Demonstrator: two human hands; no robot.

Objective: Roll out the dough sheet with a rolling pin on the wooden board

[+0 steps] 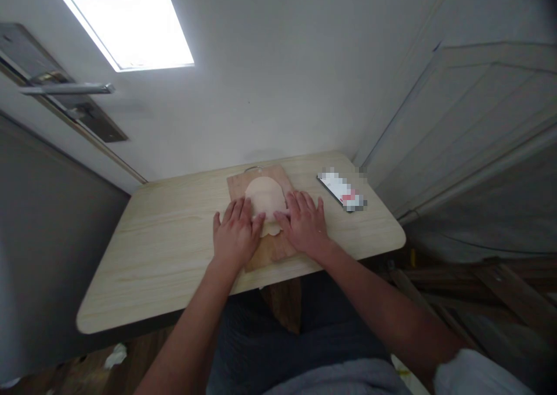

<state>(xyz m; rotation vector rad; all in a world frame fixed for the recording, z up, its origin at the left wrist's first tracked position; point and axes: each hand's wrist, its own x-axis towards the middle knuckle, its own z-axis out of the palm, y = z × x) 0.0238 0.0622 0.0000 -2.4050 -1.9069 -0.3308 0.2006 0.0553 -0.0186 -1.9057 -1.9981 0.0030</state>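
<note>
A flat, roughly round piece of pale dough [264, 193] lies on a wooden cutting board [261, 257]. A narrow pale band crosses the dough between my thumbs; I cannot tell whether it is a rolled fold or a thin rolling pin. My left hand [237, 228] rests palm down at the dough's left side, fingers stretched forward and thumb pointing in. At the right side lies my right hand [306, 220], fingers spread and thumb turned towards the left one. Below the thumbs, the dough's near edge looks wavy. What is beneath both palms is hidden.
The board sits on a light wood-grain table [174, 232] with rounded corners. A phone [342, 191], partly blurred out, lies to the right. Behind the table stands a white door with a metal handle [69, 89]. Crumpled white paper [115, 355] is on the floor.
</note>
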